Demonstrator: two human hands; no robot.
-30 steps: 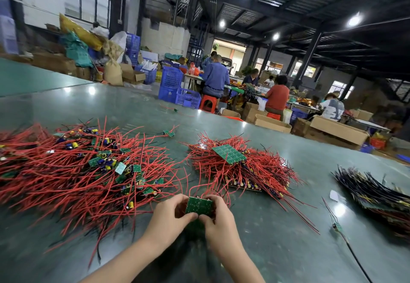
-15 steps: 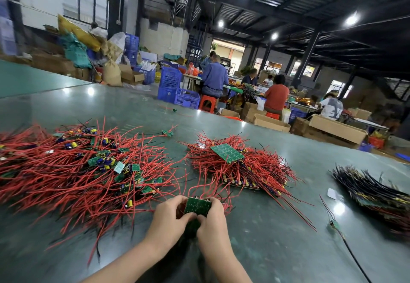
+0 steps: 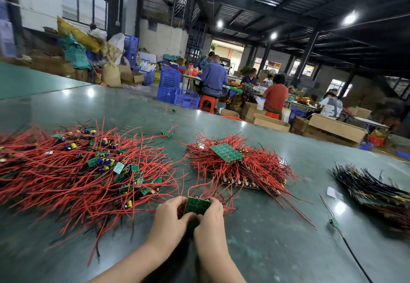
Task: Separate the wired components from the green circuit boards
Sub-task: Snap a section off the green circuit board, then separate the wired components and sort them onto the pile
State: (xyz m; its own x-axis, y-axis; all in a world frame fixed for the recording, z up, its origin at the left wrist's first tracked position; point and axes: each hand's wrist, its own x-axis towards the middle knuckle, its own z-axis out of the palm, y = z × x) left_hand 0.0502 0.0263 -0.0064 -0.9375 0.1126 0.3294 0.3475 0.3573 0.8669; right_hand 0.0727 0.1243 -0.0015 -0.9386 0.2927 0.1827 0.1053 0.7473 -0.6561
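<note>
- While both hands clamp the small green rectangular circuit board point(image 3: 197, 206) just above the grey-green table point(image 3: 277, 245), I judge the two-sided hold is for snapping it apart.
- My left hand point(image 3: 170, 217) and right hand point(image 3: 209, 218) each pinch one edge.
- Red wires point(image 3: 200, 190) trail away behind it.
- Fingertips and the board's underside are hidden.
- Nearby, the tangled red-wire heap point(image 3: 88, 171) blurs.

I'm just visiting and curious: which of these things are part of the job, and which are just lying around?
Job: green board gripped by left hand and right hand; red-wired piles.
Lying about: black-wire bundle; white scrap; blue crates.
</note>
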